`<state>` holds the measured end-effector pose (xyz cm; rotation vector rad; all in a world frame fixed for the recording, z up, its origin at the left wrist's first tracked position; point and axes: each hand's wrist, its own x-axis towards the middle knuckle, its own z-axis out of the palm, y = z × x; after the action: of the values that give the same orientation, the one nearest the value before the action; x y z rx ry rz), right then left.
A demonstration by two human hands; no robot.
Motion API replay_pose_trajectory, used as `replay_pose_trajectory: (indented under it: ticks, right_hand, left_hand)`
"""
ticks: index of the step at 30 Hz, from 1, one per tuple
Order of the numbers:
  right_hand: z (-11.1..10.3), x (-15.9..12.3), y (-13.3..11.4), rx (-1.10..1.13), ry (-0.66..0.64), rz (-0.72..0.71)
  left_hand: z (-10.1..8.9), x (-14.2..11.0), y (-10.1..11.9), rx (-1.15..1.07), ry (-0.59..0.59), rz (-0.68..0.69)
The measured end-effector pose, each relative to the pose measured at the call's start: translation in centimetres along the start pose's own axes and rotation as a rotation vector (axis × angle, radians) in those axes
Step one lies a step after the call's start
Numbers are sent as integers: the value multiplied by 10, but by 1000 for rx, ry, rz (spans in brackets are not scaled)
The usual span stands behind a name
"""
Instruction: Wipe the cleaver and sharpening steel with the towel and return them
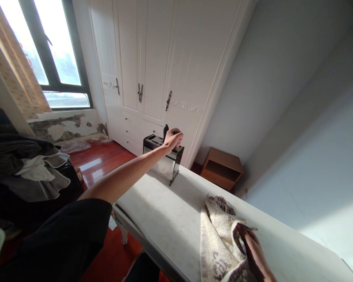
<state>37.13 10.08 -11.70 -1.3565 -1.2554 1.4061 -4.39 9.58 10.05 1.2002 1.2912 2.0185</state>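
Two bare hands are in use, the right being the nearer. Right hand [256, 250]: fingers closed on a fold of the patterned towel [219, 239]; the fingertips are hidden in the cloth. The towel extends leftward and forward of these fingers, partly over the white table [164, 219]. Left hand [173, 140]: arm extended; fingers curled together around a dark grip [175, 132], mostly concealed by the hand. The black-framed holder [164, 168] stands upright on the table, directly below the left fingers, well forward and left of the right fingers. Its long axis runs crosswise, left to right. A black handle [165, 131] rises just left of the left fingers. Beyond them: the wooden nightstand [223, 154], lower right; the white wardrobe [191, 58], behind.
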Motion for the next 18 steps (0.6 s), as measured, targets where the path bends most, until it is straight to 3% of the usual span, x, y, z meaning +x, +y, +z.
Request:
replay_pose_trajectory:
  ticks: [4,11,18]
  right_hand:
    - [2,-4,-6,38,24,90]
    - [9,-13,-18,36,31,65]
    - [7,-10,-14,53,29,91]
  left_hand:
    - [-1,0,0,-1,-9,9]
    - [2,-2,2,-25,-2,-5]
    - [3,-3,3,-9,-17,3]
